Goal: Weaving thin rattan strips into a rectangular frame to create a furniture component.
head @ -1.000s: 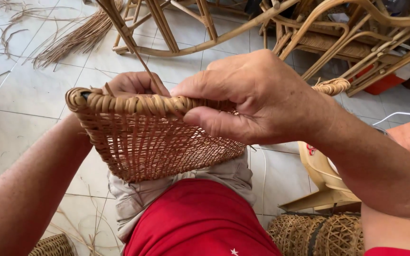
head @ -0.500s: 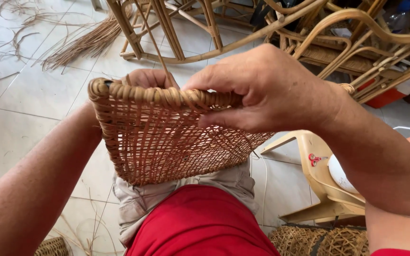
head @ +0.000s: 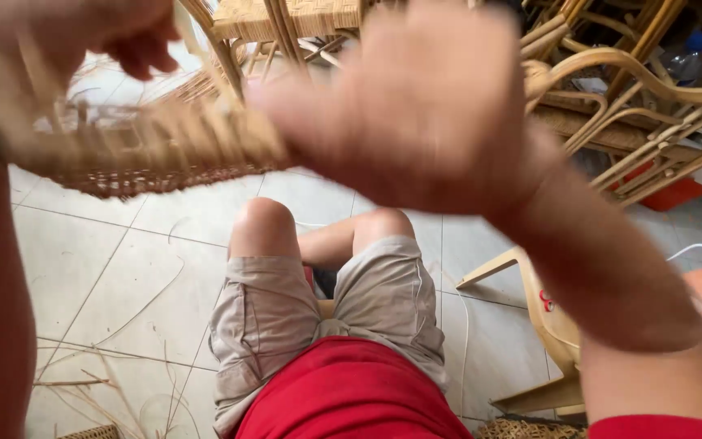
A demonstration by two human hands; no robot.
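Observation:
A woven rattan basket [head: 136,150] is held up close to the camera, blurred by motion, its braided rim turned toward me. My right hand [head: 416,106] grips the rim at its right end, fingers closed over the weave. My left hand [head: 99,32] holds the basket's far side at the upper left, with the forearm running down the left edge of the view. Below the basket I see my knees in beige shorts [head: 318,317] and a red shirt.
Bent rattan chair frames [head: 635,89] are stacked at the back right, another frame [head: 286,24] stands at the top centre. A beige plastic chair [head: 546,325] sits at my right. Loose cane strands [head: 99,382] lie on the tiled floor at the lower left.
Both hands have lifted the basket up and toward the camera, uncovering my lap and knees. The view has tilted down and everything held is now blurred.

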